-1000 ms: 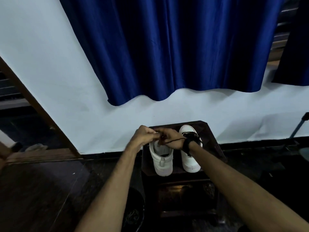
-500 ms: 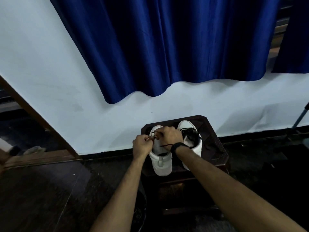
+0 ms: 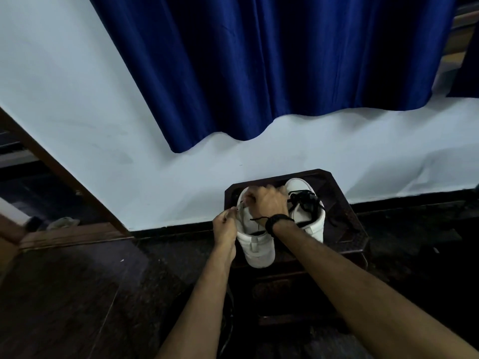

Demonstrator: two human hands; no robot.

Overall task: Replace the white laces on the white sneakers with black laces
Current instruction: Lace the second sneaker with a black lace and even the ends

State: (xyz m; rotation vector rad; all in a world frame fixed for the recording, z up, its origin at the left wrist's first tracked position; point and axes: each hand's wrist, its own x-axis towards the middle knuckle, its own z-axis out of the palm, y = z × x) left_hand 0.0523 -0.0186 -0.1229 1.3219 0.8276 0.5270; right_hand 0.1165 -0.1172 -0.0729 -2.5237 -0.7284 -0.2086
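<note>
The right hand (image 3: 267,203), a black band (image 3: 278,221) on its wrist, lies over the front of the left-hand white sneaker (image 3: 255,242) with its fingers curled down onto the lacing area; exactly what they grip is hidden under the knuckles. At its 8 o'clock, just beside it, the left hand (image 3: 225,225) pinches something thin and pale between thumb and fingertips at the sneaker's outer edge; whether this is a lace end or the shoe's edge cannot be told. A thin black lace (image 3: 256,218) trails across the open top of this sneaker toward the right wrist.

At 3 o'clock from the right hand, close alongside, stands the second white sneaker (image 3: 308,218), with black lacing (image 3: 305,199) bunched loosely over its tongue. Both sneakers sit heel toward the person on a small dark wooden table (image 3: 344,216) with cut corners, set against a pale wall (image 3: 103,112).

At 12 o'clock above the table hangs a deep blue curtain (image 3: 259,68). At 9 o'clock, well apart, a brown wooden door frame (image 3: 59,169) slants down to the dark floor (image 3: 64,294).
</note>
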